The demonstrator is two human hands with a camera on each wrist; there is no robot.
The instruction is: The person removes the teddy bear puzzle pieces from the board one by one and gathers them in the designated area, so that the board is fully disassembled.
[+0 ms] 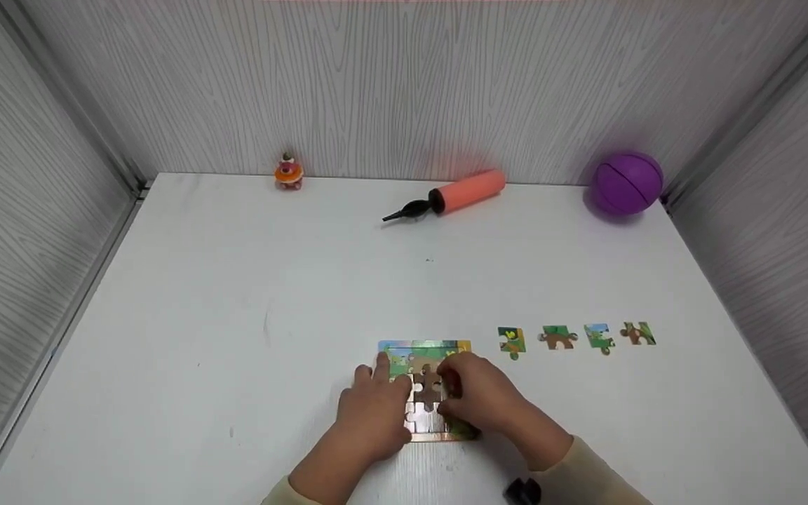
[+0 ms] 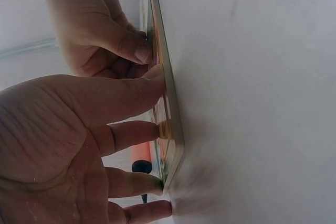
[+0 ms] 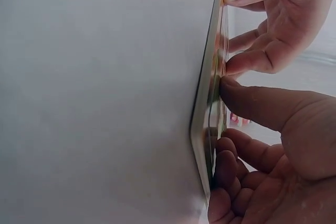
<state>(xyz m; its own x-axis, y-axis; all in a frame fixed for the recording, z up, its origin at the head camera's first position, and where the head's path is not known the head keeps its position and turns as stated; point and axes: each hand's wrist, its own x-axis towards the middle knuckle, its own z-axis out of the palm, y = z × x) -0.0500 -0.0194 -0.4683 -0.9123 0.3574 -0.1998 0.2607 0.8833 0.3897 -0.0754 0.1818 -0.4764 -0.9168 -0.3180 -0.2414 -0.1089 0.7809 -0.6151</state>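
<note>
A small jigsaw board (image 1: 439, 437) lies flat near the front of the table, with printed pieces in its upper part and pale outlined slots below. A brown puzzle piece (image 1: 426, 388) sits at its centre. Fingers spread and mostly straight, my left hand (image 1: 376, 414) rests on the board's left side; in the left wrist view its thumb (image 2: 154, 74) touches the frame. My right hand (image 1: 485, 393) curls over the right side, thumb and forefinger pinching at a puzzle piece beside the centre, mostly hidden by the hand. In the right wrist view the thumb (image 3: 231, 90) meets the board's surface.
Several loose puzzle pieces, one of them brown and green (image 1: 558, 338), lie in a row right of the board. Along the back stand a small toy figure (image 1: 289, 172), an orange hand pump (image 1: 470, 191) and a purple ball (image 1: 626, 184). Grey panels (image 1: 376, 84) enclose the table.
</note>
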